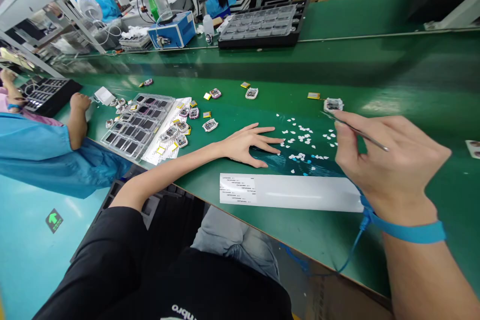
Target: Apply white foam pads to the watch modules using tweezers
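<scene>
My right hand (386, 160) pinches a pair of metal tweezers (362, 132), their tip close to a small white-framed watch-like unit (333, 105) with a yellow battery (313, 95) beside it. Whether the tip touches the unit I cannot tell. Flat on the green table, my left hand (249, 145) has its fingers spread, fingertips at the edge of scattered small white pieces (304, 138). Those pieces, a few of them blue, lie on a dark clear film (277, 160). Below it lies a white strip of backing paper (300, 192), printed at its left end.
Left of me, a clear compartment tray (137, 125) and several small units lie on a printed sheet (152, 152). A co-worker's arm (77, 115) rests at far left. Behind stand a blue box (174, 30) and a black tray (262, 40). A blue cord (352, 250) trails from my right wristband.
</scene>
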Motion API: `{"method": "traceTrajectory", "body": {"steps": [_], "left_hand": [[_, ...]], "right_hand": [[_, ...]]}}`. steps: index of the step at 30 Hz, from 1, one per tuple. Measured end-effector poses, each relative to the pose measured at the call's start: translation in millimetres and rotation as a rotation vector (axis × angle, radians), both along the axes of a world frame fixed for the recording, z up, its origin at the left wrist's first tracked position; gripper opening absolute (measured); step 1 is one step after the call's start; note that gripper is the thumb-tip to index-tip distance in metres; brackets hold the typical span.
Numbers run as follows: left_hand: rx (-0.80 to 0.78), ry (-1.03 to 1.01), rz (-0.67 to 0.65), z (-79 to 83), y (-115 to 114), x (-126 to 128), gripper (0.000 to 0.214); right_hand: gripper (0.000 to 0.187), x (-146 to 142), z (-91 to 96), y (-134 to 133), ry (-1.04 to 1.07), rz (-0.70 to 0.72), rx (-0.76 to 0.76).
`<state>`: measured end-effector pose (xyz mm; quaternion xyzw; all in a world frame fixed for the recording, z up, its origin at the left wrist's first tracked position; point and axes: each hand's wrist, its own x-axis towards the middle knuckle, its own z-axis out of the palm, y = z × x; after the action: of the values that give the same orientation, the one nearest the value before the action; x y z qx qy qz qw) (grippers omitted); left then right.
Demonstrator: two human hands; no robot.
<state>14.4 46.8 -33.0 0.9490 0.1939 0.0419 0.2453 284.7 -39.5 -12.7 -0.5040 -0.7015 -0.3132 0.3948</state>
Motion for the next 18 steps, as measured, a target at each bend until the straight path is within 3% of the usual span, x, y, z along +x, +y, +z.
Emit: {"method": "traceTrajectory", "body": {"steps": [10,18], "left_hand": [[0.113,-0.097,0.034,-9.4,1.7,2.8,0.027],[0.276,-0.103,0.226,-15.4,16.9,21.2,0.035]], "right_hand": [[0.015,-2.3,2.1,-0.1,-0.005,0.002,0.014],[0.019,-2.3,2.5,0.2,-0.039,0.003,0.07]]}}
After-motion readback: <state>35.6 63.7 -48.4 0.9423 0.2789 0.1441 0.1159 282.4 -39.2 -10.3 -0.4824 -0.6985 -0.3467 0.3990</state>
